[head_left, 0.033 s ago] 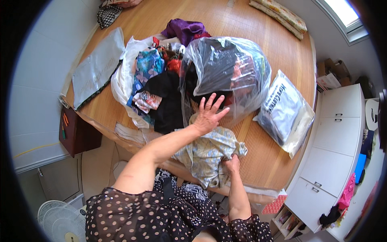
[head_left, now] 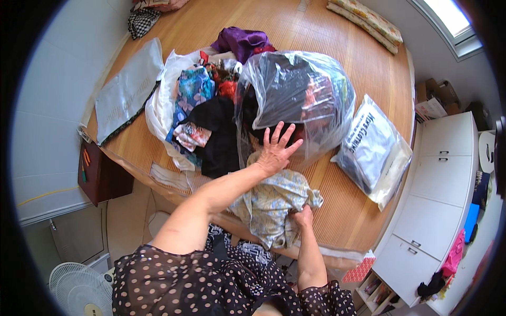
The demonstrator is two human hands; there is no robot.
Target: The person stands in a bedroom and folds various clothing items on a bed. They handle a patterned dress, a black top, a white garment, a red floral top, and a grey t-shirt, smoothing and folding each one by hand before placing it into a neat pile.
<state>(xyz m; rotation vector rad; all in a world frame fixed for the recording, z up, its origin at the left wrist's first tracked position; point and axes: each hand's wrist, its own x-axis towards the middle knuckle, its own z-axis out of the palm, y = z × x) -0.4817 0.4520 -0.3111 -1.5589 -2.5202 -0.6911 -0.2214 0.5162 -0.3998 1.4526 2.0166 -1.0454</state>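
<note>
My left hand lies with fingers spread on the near side of a big clear plastic bag, which is stuffed with dark and colourful clothing. Below that hand, a pale garment with a yellow and blue pattern sits crumpled at the bed's near edge. My right hand is closed on the right side of this garment, its fingertips partly hidden by the folds. Left of the clear bag, a white plastic bag lies spread under a blue floral cloth and a black cloth.
Everything lies on a bed with a striped bamboo mat. A grey plastic pouch is at the left, a packaged garment at the right. Purple cloth sits behind the bags. White drawers stand right, a fan lower left.
</note>
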